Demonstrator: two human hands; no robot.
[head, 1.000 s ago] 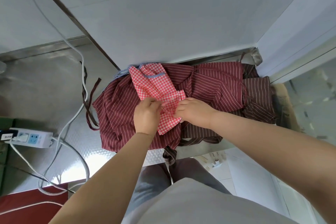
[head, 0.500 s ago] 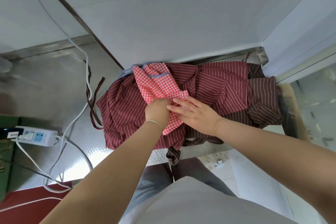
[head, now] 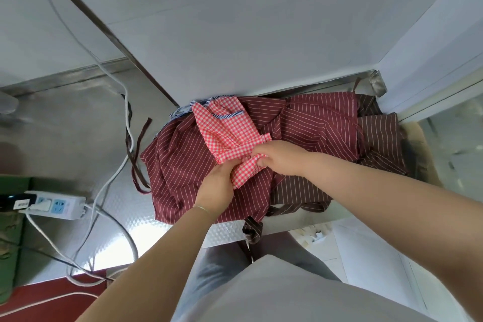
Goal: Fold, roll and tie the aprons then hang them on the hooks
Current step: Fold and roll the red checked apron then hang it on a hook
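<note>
Scanning from the left, the white power strip [head: 56, 205] lies on the steel counter [head: 78, 144] with a small label whose print is too small to read; white cables [head: 115, 165] run from it. Blue writing at the upper right corner of the wall is blurred and cannot be read.

The maroon striped aprons [head: 183, 165] lie heaped on the counter against the wall, with brown striped aprons [head: 379, 138] at the right end of the heap. The red checked apron [head: 227, 133] lies on top of the heap. Its long axis runs from the far left, at the wall, toward the near right, where its near end is gathered between the hands.

The left hand [head: 218, 181] grips the near end from below, fingers curled into the cloth. The right hand [head: 279, 157] pinches a fold of the same end, fingers curled. Half a second ago the right hand lay flat with fingers extended on the cloth; it now has closed on it.
</note>
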